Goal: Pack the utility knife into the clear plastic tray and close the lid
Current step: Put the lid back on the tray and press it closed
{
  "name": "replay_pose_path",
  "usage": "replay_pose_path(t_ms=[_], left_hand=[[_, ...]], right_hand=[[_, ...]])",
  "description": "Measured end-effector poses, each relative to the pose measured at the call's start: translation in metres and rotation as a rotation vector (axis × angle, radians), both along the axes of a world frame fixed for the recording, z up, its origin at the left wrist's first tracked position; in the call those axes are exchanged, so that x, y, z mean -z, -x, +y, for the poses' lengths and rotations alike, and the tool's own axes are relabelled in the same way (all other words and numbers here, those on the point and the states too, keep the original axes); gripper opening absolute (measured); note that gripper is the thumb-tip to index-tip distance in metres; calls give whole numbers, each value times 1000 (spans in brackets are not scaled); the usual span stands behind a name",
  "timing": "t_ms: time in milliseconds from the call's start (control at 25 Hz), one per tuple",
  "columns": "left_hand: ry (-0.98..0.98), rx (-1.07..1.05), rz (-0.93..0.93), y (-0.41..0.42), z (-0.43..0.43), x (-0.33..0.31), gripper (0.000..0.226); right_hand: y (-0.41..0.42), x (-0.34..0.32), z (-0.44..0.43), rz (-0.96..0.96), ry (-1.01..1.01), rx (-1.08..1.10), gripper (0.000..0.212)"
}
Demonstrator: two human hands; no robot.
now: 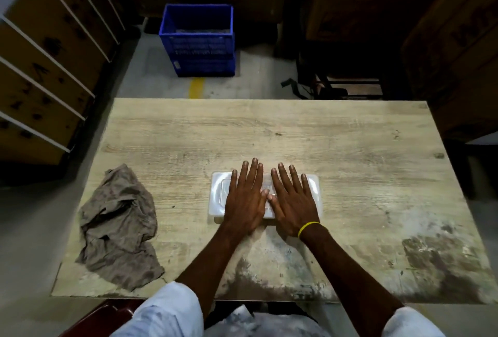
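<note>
The clear plastic tray [216,196] lies flat on the wooden table [323,148], near the middle, with its lid down over it. My left hand [246,199] rests palm-down on the left half of the lid, fingers spread. My right hand [293,203] lies flat on the right half, a yellow band around its wrist. Both thumbs meet at the tray's centre. The utility knife is not visible; the hands cover most of the tray.
A crumpled brown rag [118,226] lies on the table's left side. A blue plastic crate [198,40] stands on the floor beyond the far edge. Cardboard boxes on shelving [40,62] line the left, and dark furniture [336,83] stands at the back right.
</note>
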State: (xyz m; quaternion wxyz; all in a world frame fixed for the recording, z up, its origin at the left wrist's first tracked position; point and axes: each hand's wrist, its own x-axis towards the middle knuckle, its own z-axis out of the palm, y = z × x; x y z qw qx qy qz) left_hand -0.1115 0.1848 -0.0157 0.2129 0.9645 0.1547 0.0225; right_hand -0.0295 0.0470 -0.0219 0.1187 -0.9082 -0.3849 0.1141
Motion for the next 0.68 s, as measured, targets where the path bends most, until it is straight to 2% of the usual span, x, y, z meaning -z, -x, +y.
replay_pose_path(t_ms=[80, 160, 240, 360, 440, 520, 680], left_hand=[[77, -136, -21, 17, 12, -8, 79], [209, -366, -55, 48, 30, -9, 92], [427, -496, -154, 84, 44, -3, 99], [756, -586, -210, 112, 44, 2, 97], [893, -647, -244, 115, 35, 3, 88], [925, -723, -275, 113, 29, 7, 77], [859, -797, -280, 102, 24, 12, 65]], right_hand=[[-3, -13, -12, 146, -138, 49, 73], [2, -23, -35, 193, -323, 255, 74], [15, -26, -67, 203, -439, 477, 78], [39, -27, -99, 419, -498, 658, 85], [49, -27, -100, 562, -550, 704, 83], [56, -26, -89, 603, -616, 759, 81], [48, -28, -65, 576, -722, 926, 64]])
